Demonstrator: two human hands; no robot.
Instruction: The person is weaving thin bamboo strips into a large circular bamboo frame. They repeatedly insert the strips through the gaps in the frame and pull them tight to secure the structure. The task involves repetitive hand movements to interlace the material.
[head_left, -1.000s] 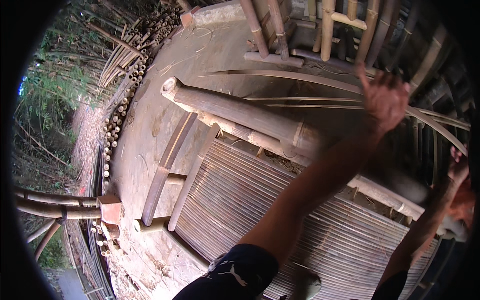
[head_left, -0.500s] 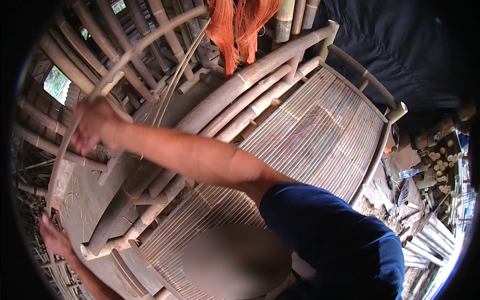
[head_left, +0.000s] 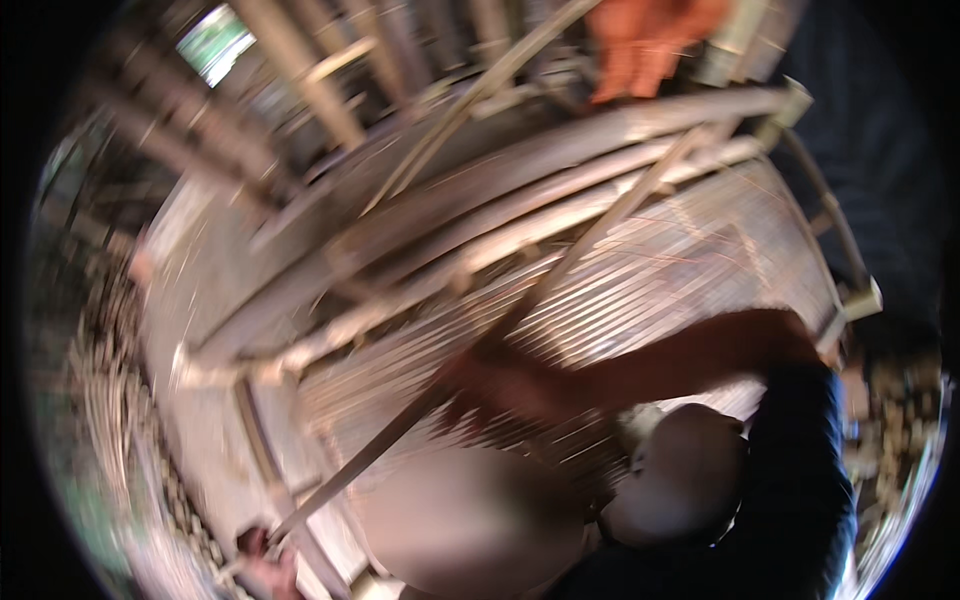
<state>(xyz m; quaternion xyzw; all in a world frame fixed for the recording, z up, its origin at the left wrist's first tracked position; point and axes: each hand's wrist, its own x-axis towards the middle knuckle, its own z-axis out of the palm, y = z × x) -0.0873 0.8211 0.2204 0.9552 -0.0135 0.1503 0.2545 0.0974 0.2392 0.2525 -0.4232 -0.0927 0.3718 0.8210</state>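
A long, thin bamboo strip (head_left: 385, 440) runs slantwise from the lower left up over the slatted bamboo seat (head_left: 640, 270). My right hand (head_left: 515, 385) is closed round the middle of the strip, its fingers blurred by motion. At the lower left edge, my left hand (head_left: 268, 570) grips the strip near its low end. The strip's upper part crosses the round bamboo rails (head_left: 560, 150) along the seat's far side; blur hides whether it touches them.
Thin split strips (head_left: 480, 95) lean behind the rails. Orange netting (head_left: 650, 45) hangs at the back beside upright bamboo poles (head_left: 290, 70). Dark cloth (head_left: 870, 130) covers the back right. A rounded pale shape (head_left: 685, 475) near my right arm is unclear.
Both hands have moved right with the bamboo strip, my right hand also downward. The strip has swung from the far left to lie across the seat. The view has shifted and blurred.
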